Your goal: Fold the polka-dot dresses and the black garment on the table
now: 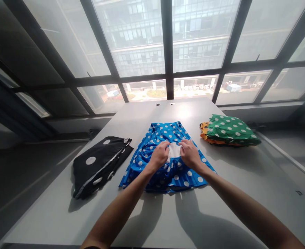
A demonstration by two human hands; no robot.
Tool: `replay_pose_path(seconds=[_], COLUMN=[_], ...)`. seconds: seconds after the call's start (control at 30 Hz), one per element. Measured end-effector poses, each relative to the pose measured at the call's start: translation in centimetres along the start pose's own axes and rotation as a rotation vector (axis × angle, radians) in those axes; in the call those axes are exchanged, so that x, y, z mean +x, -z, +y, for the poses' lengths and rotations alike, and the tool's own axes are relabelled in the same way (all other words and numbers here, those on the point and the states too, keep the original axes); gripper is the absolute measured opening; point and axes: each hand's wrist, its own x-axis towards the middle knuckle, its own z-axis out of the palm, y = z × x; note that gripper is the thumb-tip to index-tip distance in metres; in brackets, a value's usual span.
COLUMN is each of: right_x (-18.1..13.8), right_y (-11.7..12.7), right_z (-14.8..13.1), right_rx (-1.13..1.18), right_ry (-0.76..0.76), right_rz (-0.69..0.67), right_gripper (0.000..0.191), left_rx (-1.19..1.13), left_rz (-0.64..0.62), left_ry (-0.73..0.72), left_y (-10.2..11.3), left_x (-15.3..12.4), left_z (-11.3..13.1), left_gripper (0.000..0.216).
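A blue skirt with white polka dots [179,171] lies spread on the table in front of me, its narrow waist end pointing toward the window. My left hand [159,155] is closed, pinching the fabric at the skirt's middle. Just to its right, my right hand [190,154] pinches the same garment with curled fingers. Between the two hands shows a white patch of cloth [174,150]; whether it is lining or a separate piece I cannot tell. Around and below the hands the blue fabric is bunched and wrinkled, while the lower hem fans out toward me.
A folded black garment with large white dots [97,162] lies on the left of the white table [131,228]. At the right edge, a green dotted garment [231,128] rests on an orange dotted one [204,129]. Tall windows [136,38] stand beyond the table's far end.
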Motion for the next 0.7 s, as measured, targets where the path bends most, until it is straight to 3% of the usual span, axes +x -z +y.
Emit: replay_pose_path(seconds=[0.17,0.23,0.33,0.4,0.5,0.57,0.7], right_x=[-4.6,-6.6,-8.1,-7.3,-4.1,-1.9,-0.6], right_y=[-3.8,-4.5,-4.0,-3.0,-2.1,-2.7,-5.5], right_z=[1.4,2.4,2.9,2.2,0.4,-0.2,1.2], right_rx=[-0.364,-0.422,-0.408,-0.368,-0.303,-0.297,-0.324], right_ry=[0.08,0.061,0.051,0.026,0.043,0.094,0.082], right_rz=[-0.334,-0.345,-0.321,-0.298,-0.208,-0.185,-0.291], right_gripper=[0.065,0.068,0.065,0.06,0.058,0.06,0.064], left_rx=[0.249,0.286,0.223,0.16,0.207,0.313,0.403], left_rz=[-0.316,-0.362,-0.389,-0.381,-0.242,-0.171,-0.156], left_ry=[-0.084,-0.124,-0.202,-0.198,-0.093,0.018,0.158], left_y=[-4.9,-5.8,-4.9,-3.4,-1.7,-1.6,-2.8], left_x=[-3.5,-4.9,-4.6,-2.7,0.8,2.1,1.9], left_z=[0.2,-0.4,-1.0,-1.4,-2.9,-4.5,-8.0], left_gripper=[0.053,0.062,0.056,0.043,0.044,0.05,0.055])
